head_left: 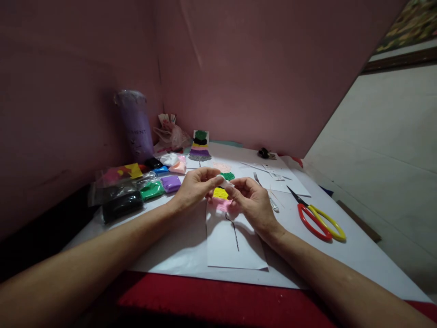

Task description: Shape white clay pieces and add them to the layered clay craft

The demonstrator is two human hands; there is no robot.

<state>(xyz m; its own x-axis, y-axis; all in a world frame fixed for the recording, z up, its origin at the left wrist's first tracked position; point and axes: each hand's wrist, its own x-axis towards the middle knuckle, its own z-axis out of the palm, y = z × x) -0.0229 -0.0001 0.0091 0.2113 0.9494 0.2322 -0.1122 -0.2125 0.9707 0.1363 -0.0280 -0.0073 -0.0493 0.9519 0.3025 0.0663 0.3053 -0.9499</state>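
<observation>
A small white piece (226,182), soft-looking like clay, is pinched between both hands above a sheet of paper. My left hand (200,186) grips its left end with thumb and fingers. On its right end, the fingertips of my right hand (251,198) are closed. Beneath them lies the white paper (220,248), bearing green, yellow and pink (221,203) textured bands and a thin dark line running down. My fingers hide part of the bands.
Red-and-yellow scissors (321,222) lie at the right, near a fork (256,177). Clay packets (152,190) sit at the left before a purple tumbler (135,123). A finished-looking banded picture (200,148) and keys (265,153) are farther back.
</observation>
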